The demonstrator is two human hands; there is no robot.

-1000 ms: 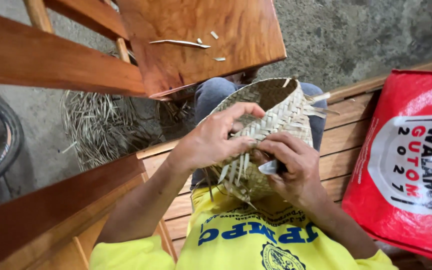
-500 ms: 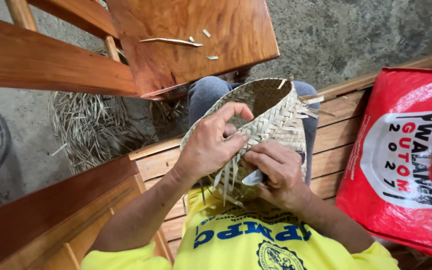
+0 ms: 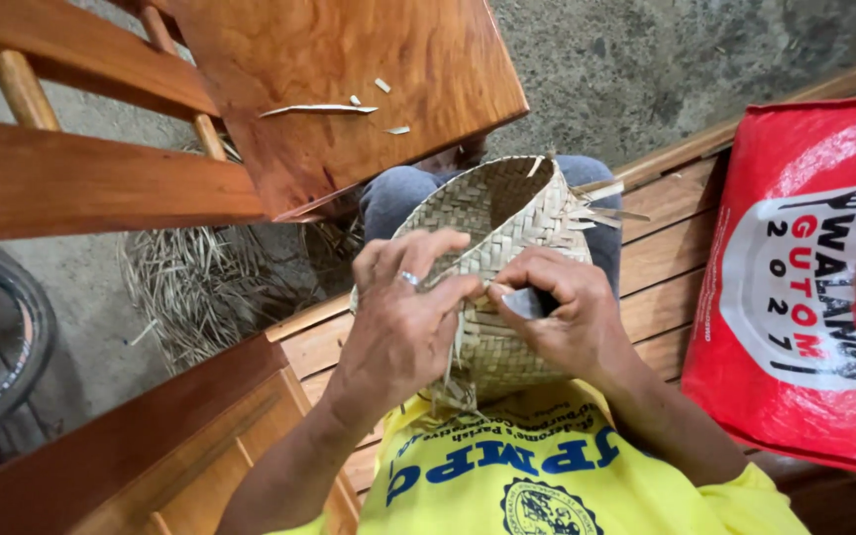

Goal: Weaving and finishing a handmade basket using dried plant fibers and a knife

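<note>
Woven basket of pale straw-coloured flat strips (image 3: 507, 213), round and half finished, rests on the lap of the person, above the knees in grey trousers, with its open mouth turned away from the body. Loose strip ends stick out at its right rim. The left hand (image 3: 403, 327) lies over the near side of the basket; its fingers (image 3: 418, 260) are spread and curved around the weave, and one of them wears a silver ring (image 3: 408, 278). The thumb of this hand presses against a strip in the middle. The right hand (image 3: 567, 312) is closed, its fingers bent tightly around a small dark grey object (image 3: 525, 302) (I cannot tell what it is), and its fingertips touch the basket just beside the left thumb. The person wears a yellow shirt with blue print (image 3: 547, 466) and sits on a brown wooden slatted bench (image 3: 666, 258). A red plastic bag with a white round patch (image 3: 795, 287) lies on the bench at the right, near the right arm. In front stands a reddish wooden worktop (image 3: 349, 59) with some thin strip cuttings (image 3: 317, 109) on it. Under it, dry straw (image 3: 200, 287) lies on the grey floor.
</note>
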